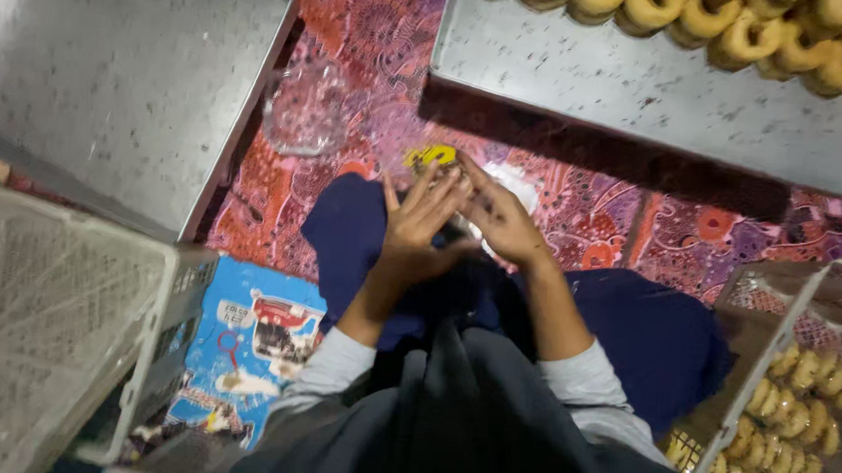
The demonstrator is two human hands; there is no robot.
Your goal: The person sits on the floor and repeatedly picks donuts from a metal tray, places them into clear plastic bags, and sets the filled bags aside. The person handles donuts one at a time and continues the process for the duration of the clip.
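White plastic crate: far left, lattice walls, tilted toward the camera; contents not discernible.

Empty metal tray: upper left, flat on the patterned cloth, bare speckled surface.

Blue printed package: lying flat just right of the crate, below the tray's lower corner, partly under the crate's rim.

Clear plastic bag: crumpled, beside the tray's right edge, on the cloth.

Red patterned cloth: floor covering under all items, batik-like print in red, pink and purple.

Left hand: centre, raised over the lap, fingers spread and pointing up and right, palm pressed against the other hand.

Small yellow object: just beyond the fingertips of both hands, on the cloth; blurred, kind cannot be told; whether a finger touches it cannot be told.

Right hand: centre, fingers extended toward the upper left, laid against the left hand. Palms are together; whether anything is pinched between them cannot be told.

Grey sleeves and dark blue garment over the lap: below the hands.

Second metal tray: upper right, carrying a row of ring-shaped pastries along its far edge.

Second crate: lower right, holding rows of golden ring-shaped pastries.
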